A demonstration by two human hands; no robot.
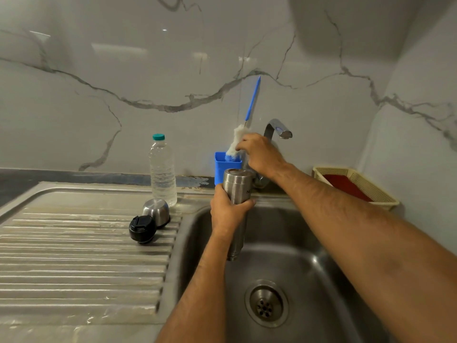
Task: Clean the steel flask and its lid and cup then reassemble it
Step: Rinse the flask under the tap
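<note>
- The left hand [228, 209] has its grip wrapped round the upper body of the steel flask [238, 194], holding it upright over the sink [309, 243] with the mouth facing up, probably so drips fall into the basin and the opening is ready for scrubbing.
- The right hand [259, 154] reaches past the flask to the bottle brush [238, 139]; its fingers are curled at the white bristle head, a pinching grip as far as I can tell (the thumb is hidden).
- The brush stands head-down in the blue holder [222, 169], its handle leaning on the wall, just behind the flask.
- The steel cup [156, 211] sits mouth-down on the drainboard [74, 243], touching the black lid [143, 229], both parked well clear of the basin.
- A plastic water bottle [162, 169] stands just behind the cup on the steel desk.
- The tap [278, 129] arches right beside the reaching hand (the likeliest thing to bump), and a woven basket [356, 184] sits further right.
</note>
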